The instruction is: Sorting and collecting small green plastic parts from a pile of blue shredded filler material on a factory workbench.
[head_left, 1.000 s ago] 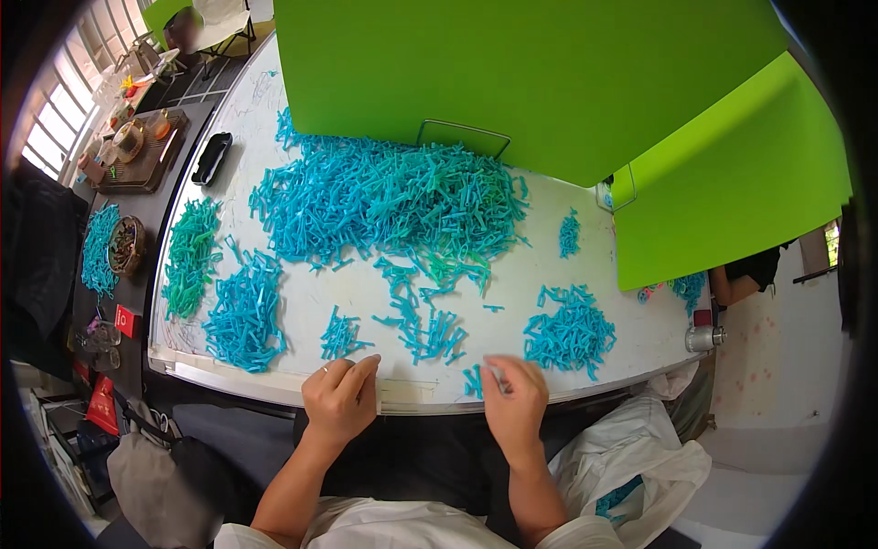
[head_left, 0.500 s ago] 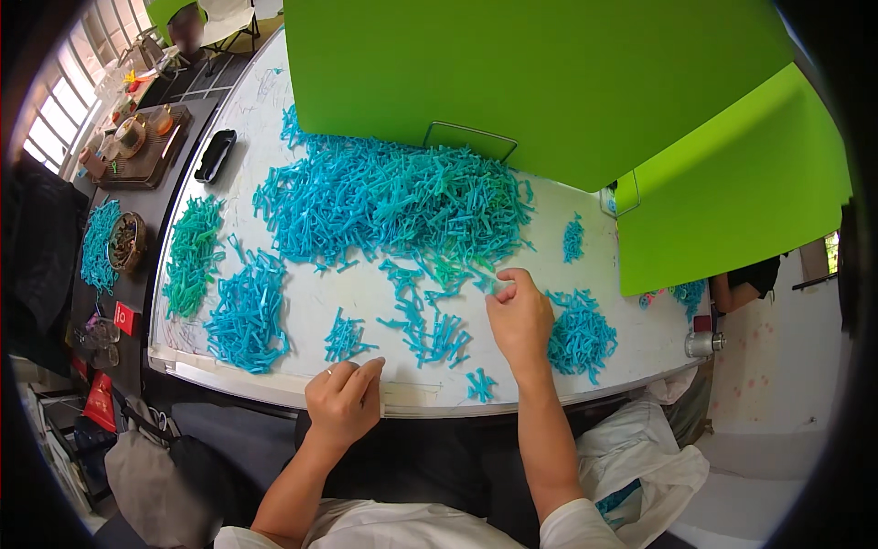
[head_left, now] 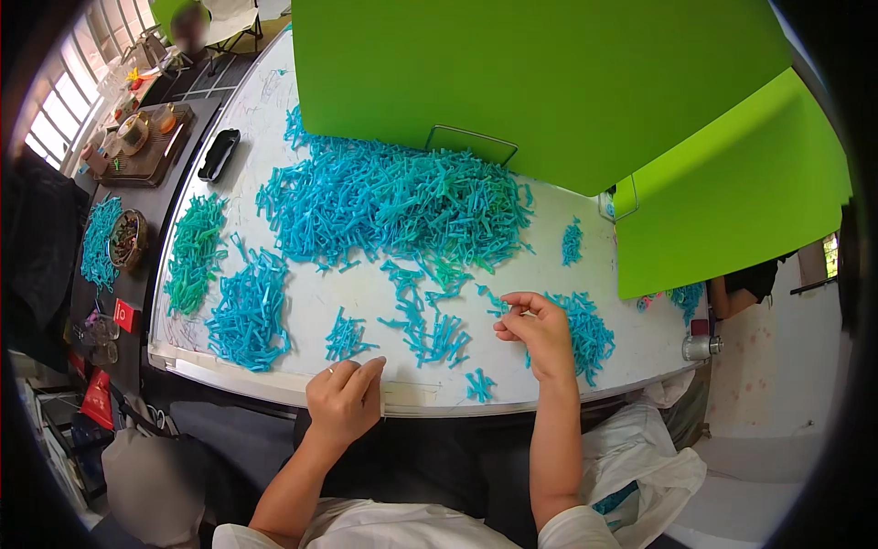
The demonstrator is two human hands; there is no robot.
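Right grip: we are curling the fingers of our right hand [head_left: 541, 331] loosely inward, fingertips pinching toward each other above the table; whether a blue piece is sitting between them we cannot tell.
Left grip: we are resting our left hand [head_left: 345, 401] on the near edge of the white table [head_left: 622, 343], fingers folded in a narrow curl, holding nothing we can see.
Nearest pieces: our right hand is hovering just beside a small heap of blue plastic pieces [head_left: 585, 329] on its right.
Between the hands: a scatter of blue pieces [head_left: 430, 334] is lying there, and a tiny cluster [head_left: 477, 386] is sitting at the table edge.
Main pile: a large blue mound [head_left: 393, 206] is spreading across the far half of the table.
Left side: a blue heap [head_left: 249, 311] and a greener heap [head_left: 194, 252] are lying apart.
Behind: green boards [head_left: 549, 82] are standing upright.
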